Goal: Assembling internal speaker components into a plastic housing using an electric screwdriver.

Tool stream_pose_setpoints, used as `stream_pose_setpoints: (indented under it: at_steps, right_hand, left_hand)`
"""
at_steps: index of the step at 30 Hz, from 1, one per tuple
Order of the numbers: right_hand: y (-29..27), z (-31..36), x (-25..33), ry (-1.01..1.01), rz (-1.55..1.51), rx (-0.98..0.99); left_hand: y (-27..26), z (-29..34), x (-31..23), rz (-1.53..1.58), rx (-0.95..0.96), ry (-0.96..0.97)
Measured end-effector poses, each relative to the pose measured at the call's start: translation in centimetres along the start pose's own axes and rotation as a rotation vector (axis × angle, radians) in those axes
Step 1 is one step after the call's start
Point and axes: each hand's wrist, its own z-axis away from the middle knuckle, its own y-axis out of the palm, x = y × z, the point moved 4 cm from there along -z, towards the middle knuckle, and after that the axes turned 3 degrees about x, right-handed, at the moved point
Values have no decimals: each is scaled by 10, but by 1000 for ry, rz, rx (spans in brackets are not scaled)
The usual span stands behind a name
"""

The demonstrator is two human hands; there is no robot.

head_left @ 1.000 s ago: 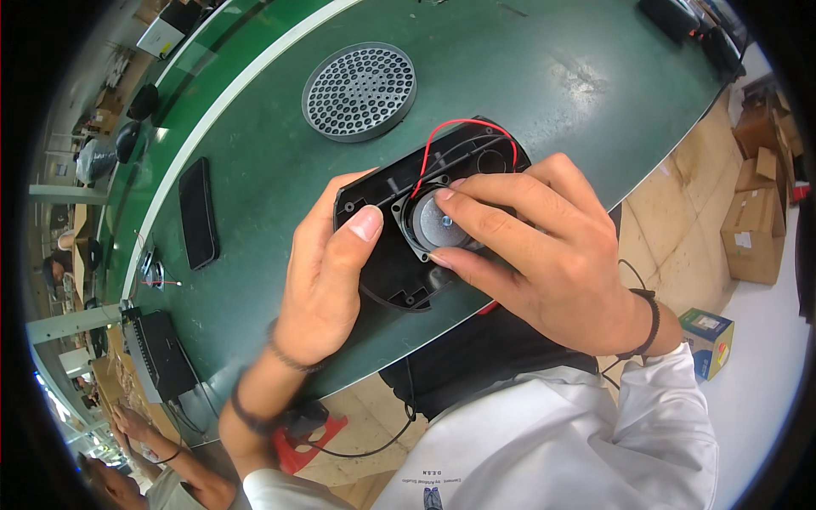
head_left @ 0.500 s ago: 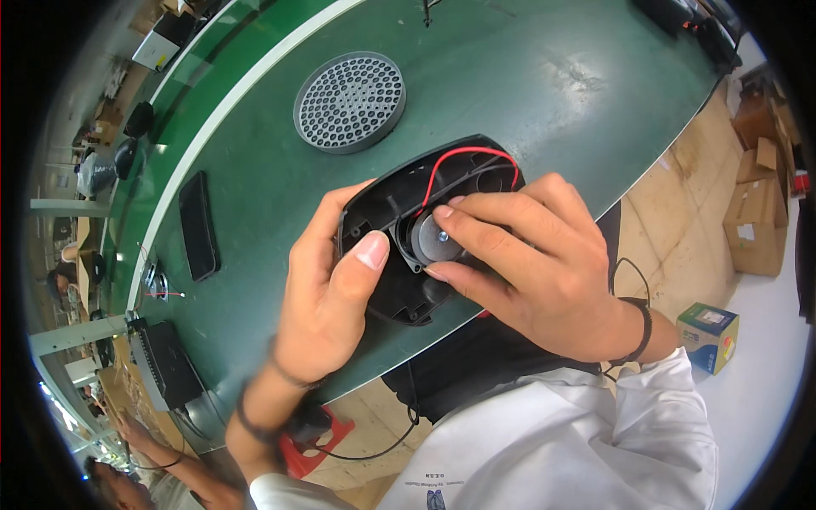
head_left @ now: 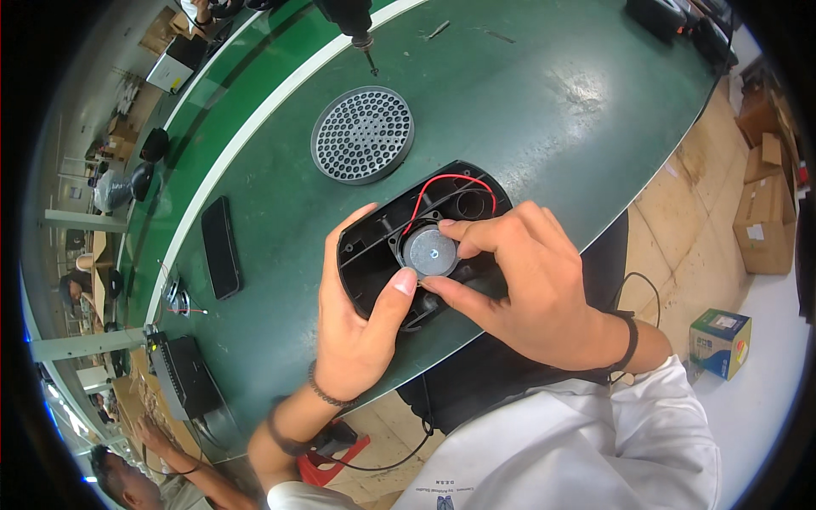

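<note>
A black plastic housing (head_left: 365, 265) with an open hollow interior is held over the near edge of the green table. My left hand (head_left: 361, 327) grips its left side, fingers behind it and thumb near the speaker's lower edge. Inside sits a round speaker (head_left: 432, 250) with a silver-grey magnet back facing up. My right hand (head_left: 535, 276) pinches the speaker's right rim between thumb and fingers. A red wire (head_left: 450, 176) loops from the speaker across the housing's upper part, beside a round opening. The speaker's underside is hidden.
Beyond the housing lies a grey round tray with many holes (head_left: 363, 136), and an electric screwdriver (head_left: 348, 19) hangs above it. A phone (head_left: 221, 246), a small wired part (head_left: 177, 297) and a black box (head_left: 189, 378) are leftward. A person's arm (head_left: 174, 455) shows lower left; cartons (head_left: 762, 225) stand right.
The speaker has gone from tilted to lying flatter in the housing, its round back more exposed. My left thumb has moved to its lower edge. The view has shifted, bringing in the screwdriver.
</note>
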Motion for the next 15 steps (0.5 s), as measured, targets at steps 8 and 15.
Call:
stream_pose_setpoints:
  at_steps: [8, 15]
  right_hand:
    - [0, 0, -1, 34, -31, -32]
    - [0, 1, -1, 25, -45, -29]
  left_hand:
    - [-3, -3, 1, -46, 23, 41]
    - [-3, -3, -1, -78, 35, 45]
